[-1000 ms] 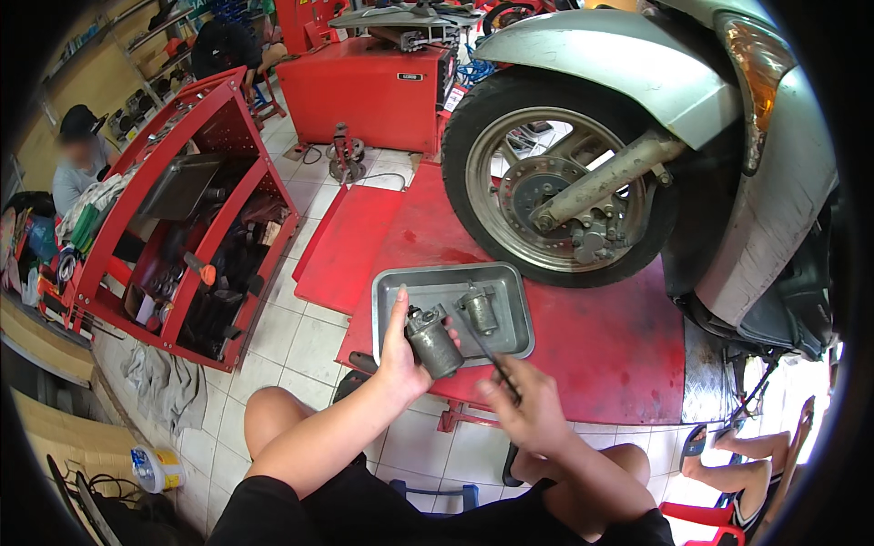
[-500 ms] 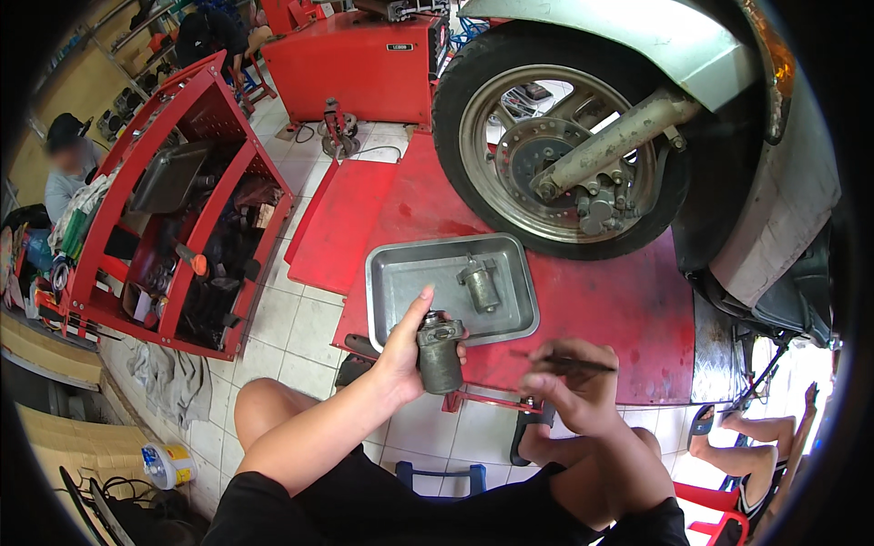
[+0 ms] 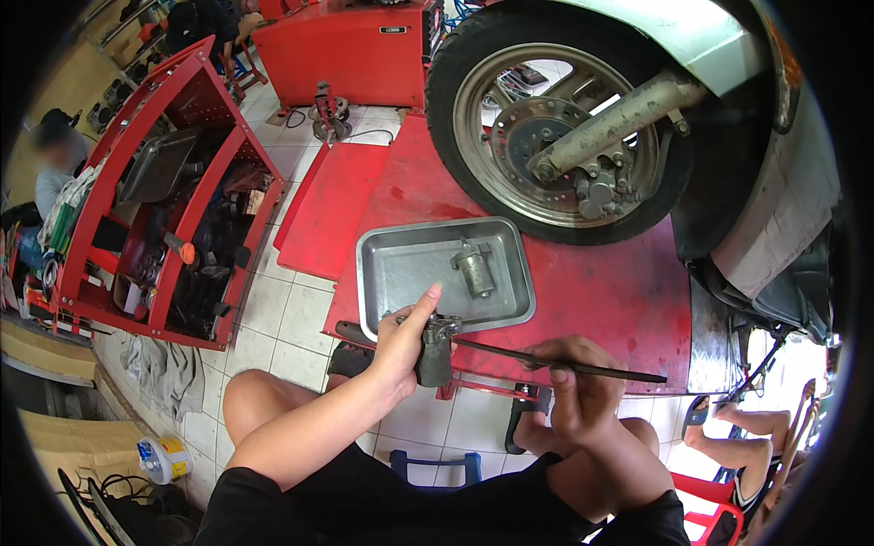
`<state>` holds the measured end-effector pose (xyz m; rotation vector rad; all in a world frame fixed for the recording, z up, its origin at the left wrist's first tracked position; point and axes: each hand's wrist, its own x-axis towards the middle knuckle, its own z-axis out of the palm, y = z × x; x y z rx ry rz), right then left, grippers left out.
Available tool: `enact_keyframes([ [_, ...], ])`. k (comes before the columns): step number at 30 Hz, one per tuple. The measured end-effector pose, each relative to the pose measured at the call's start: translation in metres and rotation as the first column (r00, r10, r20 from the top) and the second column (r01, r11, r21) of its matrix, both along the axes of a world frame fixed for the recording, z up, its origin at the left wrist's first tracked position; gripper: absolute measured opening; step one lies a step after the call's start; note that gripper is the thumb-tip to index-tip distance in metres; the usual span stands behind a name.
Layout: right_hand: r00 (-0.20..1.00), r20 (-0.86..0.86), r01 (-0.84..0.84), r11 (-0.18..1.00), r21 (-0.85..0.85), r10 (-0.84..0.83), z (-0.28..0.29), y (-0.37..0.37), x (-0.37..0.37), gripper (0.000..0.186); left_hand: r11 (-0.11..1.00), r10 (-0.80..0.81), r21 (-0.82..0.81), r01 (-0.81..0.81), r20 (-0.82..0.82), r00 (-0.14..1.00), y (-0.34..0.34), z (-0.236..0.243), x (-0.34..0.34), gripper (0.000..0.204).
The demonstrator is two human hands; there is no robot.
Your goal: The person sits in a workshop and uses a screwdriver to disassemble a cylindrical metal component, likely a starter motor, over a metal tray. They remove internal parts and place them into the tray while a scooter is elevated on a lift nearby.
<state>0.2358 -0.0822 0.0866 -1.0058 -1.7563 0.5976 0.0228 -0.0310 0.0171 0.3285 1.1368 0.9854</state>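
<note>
My left hand [image 3: 401, 344] is closed around a starter motor [image 3: 434, 359], a grimy grey-green metal cylinder with a flanged top, its thumb stretched up along the side. Between the fingers of my right hand [image 3: 583, 387] is a long, thin, dark metal rod [image 3: 619, 372]. One end of this rod points at the motor's upper side; whether it touches cannot be made out. Just beyond both hands, a silver metal tray [image 3: 387, 264] rests on the red platform, and a second, similar motor [image 3: 473, 271] lies inside it.
A dark tool handle [image 3: 353, 333] sticks out by the tray's near left corner. The red platform [image 3: 592, 300] carries a scooter's front wheel [image 3: 446, 155]. At left stands a red tool cart [image 3: 205, 196]. Another person's legs [image 3: 742, 446] show at lower right.
The dark rod has swung lengthwise, its left end now close to the motor. My left hand and its motor have shifted slightly up, nearer the tray. The whole view has moved a little.
</note>
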Motion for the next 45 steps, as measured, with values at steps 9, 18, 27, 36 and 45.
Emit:
enact_keyframes([
  [9, 0.999, 0.016, -0.036, 0.999, -0.008, 0.037, -0.005, 0.000, -0.001, 0.012, 1.000, -0.019, -0.022, 0.019, -0.027, 0.999, -0.001, 0.003, 0.006, 0.052],
  [18, 0.999, 0.023, -0.038, 0.999, -0.016, 0.038, -0.005, 0.000, -0.003, 0.014, 0.999, -0.013, -0.042, 0.012, -0.012, 1.000, -0.002, 0.000, 0.004, 0.053],
  [27, 0.999, -0.013, -0.044, 0.994, -0.103, 0.043, -0.010, 0.006, -0.004, 0.019, 0.999, -0.030, -0.044, 0.027, -0.078, 0.997, -0.003, -0.012, 0.004, 0.049],
  [36, 0.989, -0.073, -0.144, 0.969, -0.201, 0.131, -0.010, 0.010, -0.006, 0.018, 0.992, -0.054, -0.116, 0.045, -0.074, 0.996, 0.000, -0.016, 0.002, 0.057],
  [45, 0.945, -0.317, -0.055, 0.921, -0.385, -0.076, -0.018, 0.018, -0.012, 0.034, 0.992, -0.062, -0.115, 0.054, -0.063, 0.996, 0.001, -0.016, 0.003, 0.056],
])
